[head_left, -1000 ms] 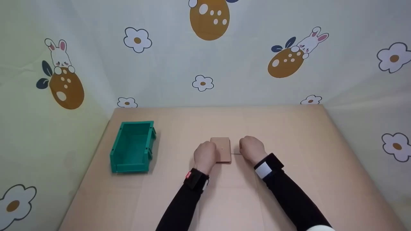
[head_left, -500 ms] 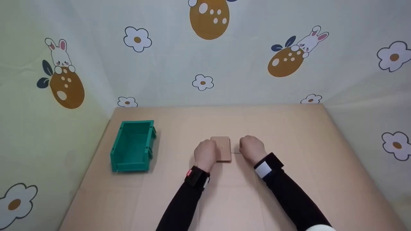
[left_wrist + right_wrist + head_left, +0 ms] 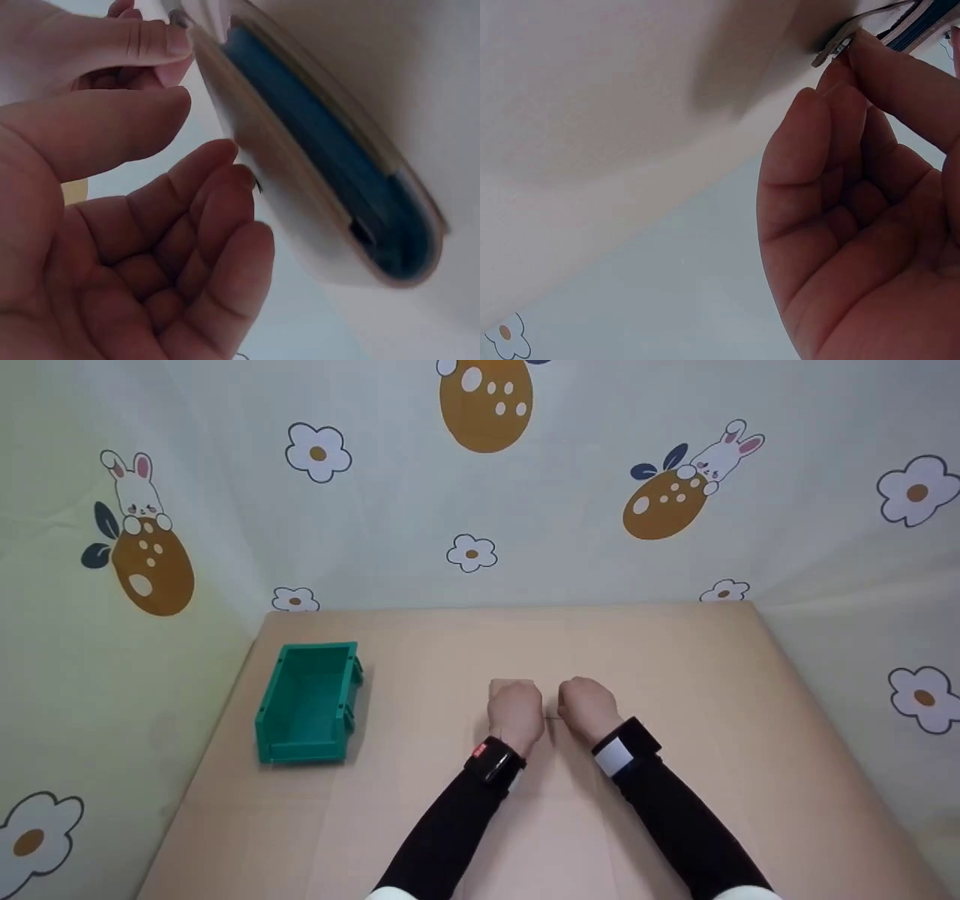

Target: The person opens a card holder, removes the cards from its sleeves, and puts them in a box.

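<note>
On the far left, close to the left edge of the table [image 3: 420, 810], stands the green bin [image 3: 307, 705], well apart from my hands. Further to the right, about midway between the left and right edges and nearer to the far edge, is the tan wallet [image 3: 300, 202]. My left hand [image 3: 516, 709] covers most of it from above. The thumb of this hand is apart from the loosely bent fingers and clamps nothing; if a fingertip touches the cover, I cannot tell. I judge the wallet to be light, not fragile, with a cover rather stiff but able to bend, and perhaps a little smooth. The blue inside [image 3: 315, 150] looks softer, so for the left side I think the rounded fold is the better place to hold. To the right comes the strap [image 3: 835, 40], thin and probably flexible, with a small metal snap [image 3: 843, 47], which must be the hardest part. At its end my right hand [image 3: 589, 710] pinches it between thumb and finger, and I consider this grip suitable, if the pull is gentle
</note>
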`<state>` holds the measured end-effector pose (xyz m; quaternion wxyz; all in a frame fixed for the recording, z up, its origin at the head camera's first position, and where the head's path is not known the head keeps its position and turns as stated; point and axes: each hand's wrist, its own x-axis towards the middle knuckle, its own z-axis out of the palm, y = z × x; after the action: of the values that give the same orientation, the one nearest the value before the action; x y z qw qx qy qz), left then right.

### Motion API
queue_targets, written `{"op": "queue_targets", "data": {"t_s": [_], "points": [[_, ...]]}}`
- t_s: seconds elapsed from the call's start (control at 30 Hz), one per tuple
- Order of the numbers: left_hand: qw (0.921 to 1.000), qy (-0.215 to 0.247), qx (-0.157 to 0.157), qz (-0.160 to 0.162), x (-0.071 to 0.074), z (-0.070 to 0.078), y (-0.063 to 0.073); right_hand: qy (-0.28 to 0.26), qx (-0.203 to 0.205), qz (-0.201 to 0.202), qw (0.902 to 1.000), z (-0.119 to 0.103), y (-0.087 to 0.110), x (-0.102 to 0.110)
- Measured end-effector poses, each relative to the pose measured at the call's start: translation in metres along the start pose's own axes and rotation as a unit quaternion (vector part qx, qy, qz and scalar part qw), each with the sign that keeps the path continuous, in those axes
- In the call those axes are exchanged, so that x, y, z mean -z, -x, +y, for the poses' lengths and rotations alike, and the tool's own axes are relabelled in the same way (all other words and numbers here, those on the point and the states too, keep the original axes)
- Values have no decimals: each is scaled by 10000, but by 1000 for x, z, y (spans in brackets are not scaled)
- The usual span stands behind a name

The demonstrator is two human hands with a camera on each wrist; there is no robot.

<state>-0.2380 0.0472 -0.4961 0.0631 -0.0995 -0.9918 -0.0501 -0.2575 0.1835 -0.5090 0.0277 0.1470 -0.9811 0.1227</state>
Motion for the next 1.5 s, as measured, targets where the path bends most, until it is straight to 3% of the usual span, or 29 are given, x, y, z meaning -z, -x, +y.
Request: {"op": "queue_targets", "data": {"t_s": [0.2, 0.43, 0.7, 1.07, 1.2, 1.3, 1.5], "points": [[9978, -590, -192, 253, -7, 4, 1, -10, 4, 34, 10000, 1, 0, -1], [9963, -812, -133, 263, -12, 7, -1, -21, 1, 34, 10000, 1, 0, -2], [9969, -760, -105, 196, -7, 5, -1, -12, 19, 76, 10000, 1, -1, -2], [9987, -354, -60, 349, 3, 3, 0, 78, -62, -39, 9999, -1, 0, -2], [9990, 350, 276, 68, 13, -1, -1, 169, -133, -64, 9997, -1, -1, -2], [9931, 1004, 591, -106, 23, -7, -1, 207, -196, -102, 9995, -1, -2, -2], [9888, 1406, 503, 33, 38, -26, 5, 210, -201, -73, 9996, -2, -3, -2]]}}
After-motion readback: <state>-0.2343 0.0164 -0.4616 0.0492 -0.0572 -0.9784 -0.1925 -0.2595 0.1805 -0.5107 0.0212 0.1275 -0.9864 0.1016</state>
